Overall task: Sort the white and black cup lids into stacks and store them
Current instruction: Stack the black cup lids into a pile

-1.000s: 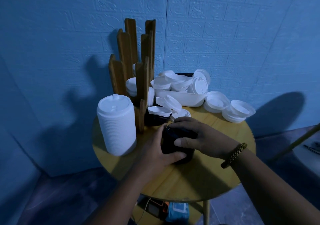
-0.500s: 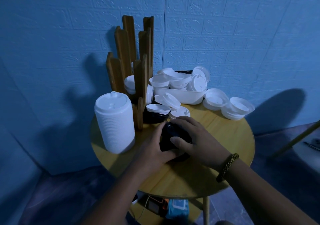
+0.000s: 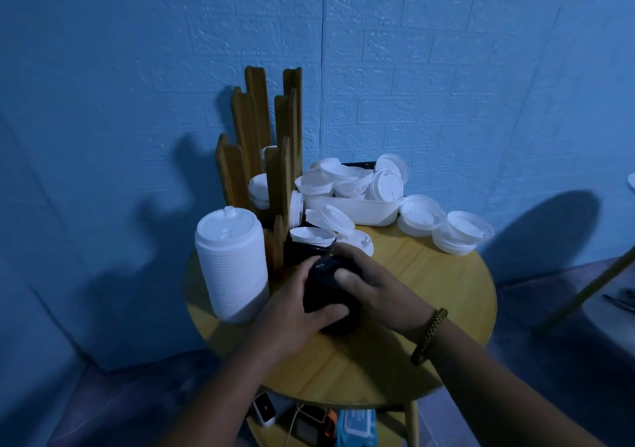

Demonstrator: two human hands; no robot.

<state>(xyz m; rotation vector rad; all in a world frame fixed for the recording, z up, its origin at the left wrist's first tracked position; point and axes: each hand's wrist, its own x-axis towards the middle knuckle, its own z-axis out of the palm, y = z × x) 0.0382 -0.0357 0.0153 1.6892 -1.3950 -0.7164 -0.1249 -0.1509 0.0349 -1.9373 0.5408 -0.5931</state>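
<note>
Centrally, both hands clasped the black lid stack [image 3: 326,286] on the round worktop [image 3: 433,295]. The left hand [image 3: 292,307] curled its fingers [image 3: 328,315] round the near side, and the right hand [image 3: 376,292] wrapped over the top. At frame left stood the tall white lid stack [image 3: 232,268]; loose white lids [image 3: 338,180] filled the tray [image 3: 359,211] above.

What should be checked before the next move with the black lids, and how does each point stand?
1. Left hand and right hand both grip the black lid stack: ok.
2. No white lid mixed into it: cannot tell, hands cover it.
3. Tall white stack upright, apart from the hands: ok.
4. Free slot in the wooden holder: cannot tell.
5. Loose white lids all sorted: not ok, many lie in the white tray and on the table.
</note>
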